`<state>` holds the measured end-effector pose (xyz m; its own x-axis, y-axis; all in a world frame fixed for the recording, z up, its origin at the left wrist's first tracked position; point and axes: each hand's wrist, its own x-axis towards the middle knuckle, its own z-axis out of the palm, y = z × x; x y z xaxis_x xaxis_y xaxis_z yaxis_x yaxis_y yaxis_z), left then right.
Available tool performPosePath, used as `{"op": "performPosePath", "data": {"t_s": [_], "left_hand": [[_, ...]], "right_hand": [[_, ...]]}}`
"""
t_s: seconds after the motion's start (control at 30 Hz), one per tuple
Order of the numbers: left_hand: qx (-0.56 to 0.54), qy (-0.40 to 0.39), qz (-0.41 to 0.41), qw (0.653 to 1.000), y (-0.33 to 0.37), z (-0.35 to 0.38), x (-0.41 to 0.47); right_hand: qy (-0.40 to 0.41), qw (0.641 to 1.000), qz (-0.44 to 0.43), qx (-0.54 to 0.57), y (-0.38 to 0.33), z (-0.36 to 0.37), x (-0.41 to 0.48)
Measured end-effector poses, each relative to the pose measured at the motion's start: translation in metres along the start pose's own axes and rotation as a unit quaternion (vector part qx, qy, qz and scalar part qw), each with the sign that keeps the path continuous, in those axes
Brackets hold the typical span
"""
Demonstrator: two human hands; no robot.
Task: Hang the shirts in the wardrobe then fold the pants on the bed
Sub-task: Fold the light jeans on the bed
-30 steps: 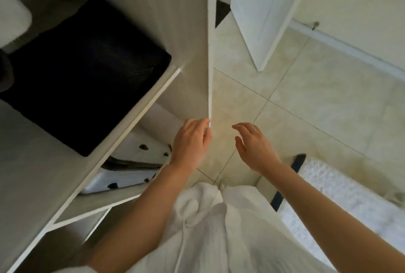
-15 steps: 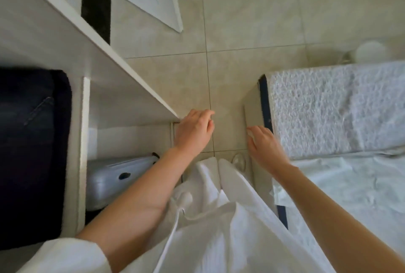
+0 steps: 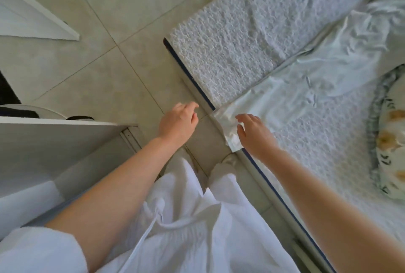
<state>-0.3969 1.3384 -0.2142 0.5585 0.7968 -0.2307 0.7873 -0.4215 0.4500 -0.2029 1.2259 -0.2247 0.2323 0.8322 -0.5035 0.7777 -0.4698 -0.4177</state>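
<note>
I have just the one view to work with, a wide-angle camera worn on the person's head, tipped steeply down past their white clothing (image 3: pixel 186 229) onto the tiled floor (image 3: pixel 98 64). It sits close in: both forearms run up from the bottom edge, and the hands, left hand (image 3: pixel 177 123) and right hand (image 3: pixel 254 136), land near the middle of the frame. It faces the strip of floor between the wardrobe shelf (image 3: pixel 54 141) at the left edge and the bed (image 3: pixel 241 42), which fills the right side up to the top corner.
</note>
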Motion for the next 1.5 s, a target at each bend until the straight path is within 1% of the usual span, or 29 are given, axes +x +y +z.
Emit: {"op": "performPosePath", "data": {"t_s": [0.2, 0.3, 0.4, 0.53, 0.63, 0.7, 0.77, 0.87, 0.9, 0.97, 1.03, 1.1, 1.13, 1.2, 1.27, 1.37, 1.43, 1.5], "left_hand": [[0.023, -0.091, 0.041, 0.995, 0.068, 0.075, 0.036], [0.051, -0.131, 0.058, 0.988, 0.095, 0.102, 0.054], [0.078, -0.153, 0.077, 0.982, 0.117, 0.121, 0.077], [0.091, -0.181, 0.080, 0.976, 0.144, 0.140, 0.118], [0.099, -0.191, 0.089, 0.972, 0.160, 0.157, 0.155], [0.105, -0.201, 0.095, 0.969, 0.170, 0.169, 0.182], [0.112, -0.202, 0.102, 0.967, 0.182, 0.180, 0.208], [0.143, -0.197, 0.118, 0.963, 0.198, 0.196, 0.247], [0.173, -0.196, 0.135, 0.956, 0.204, 0.203, 0.258], [0.240, -0.187, 0.206, 0.930, 0.211, 0.220, 0.279], [0.264, -0.176, 0.257, 0.913, 0.214, 0.240, 0.300], [0.254, -0.177, 0.261, 0.915, 0.219, 0.259, 0.322], [0.244, -0.187, 0.248, 0.919, 0.222, 0.268, 0.332], [0.214, -0.202, 0.195, 0.936, 0.228, 0.285, 0.352], [0.171, -0.191, 0.134, 0.957, 0.232, 0.299, 0.368], [0.136, -0.158, 0.089, 0.974, 0.233, 0.316, 0.386], [0.115, -0.154, 0.057, 0.980, 0.233, 0.320, 0.392], [0.113, -0.148, 0.056, 0.981, 0.233, 0.320, 0.392]], "right_hand": [[0.009, 0.997, 0.066, 0.025, 0.102, -0.012, -0.015], [0.016, 0.993, 0.107, 0.042, 0.145, -0.019, -0.020], [0.024, 0.988, 0.143, 0.055, 0.182, -0.025, -0.019], [0.020, 0.977, 0.199, 0.071, 0.226, -0.030, -0.008], [0.020, 0.965, 0.250, 0.080, 0.250, -0.038, 0.009], [0.033, 0.952, 0.285, 0.110, 0.263, -0.043, 0.025], [0.048, 0.939, 0.305, 0.152, 0.276, -0.047, 0.045], [0.066, 0.926, 0.329, 0.175, 0.300, -0.051, 0.072], [0.070, 0.922, 0.336, 0.179, 0.308, -0.053, 0.080], [0.075, 0.918, 0.345, 0.180, 0.326, -0.055, 0.097], [0.074, 0.917, 0.351, 0.174, 0.344, -0.054, 0.113], [0.074, 0.912, 0.362, 0.178, 0.363, -0.051, 0.130], [0.081, 0.907, 0.366, 0.190, 0.371, -0.048, 0.138], [0.103, 0.887, 0.387, 0.231, 0.384, -0.043, 0.156], [0.133, 0.850, 0.424, 0.283, 0.392, -0.040, 0.170], [0.185, 0.789, 0.471, 0.349, 0.402, -0.037, 0.186], [0.199, 0.762, 0.491, 0.371, 0.406, -0.039, 0.194], [0.213, 0.742, 0.487, 0.409, 0.409, -0.039, 0.201]]}}
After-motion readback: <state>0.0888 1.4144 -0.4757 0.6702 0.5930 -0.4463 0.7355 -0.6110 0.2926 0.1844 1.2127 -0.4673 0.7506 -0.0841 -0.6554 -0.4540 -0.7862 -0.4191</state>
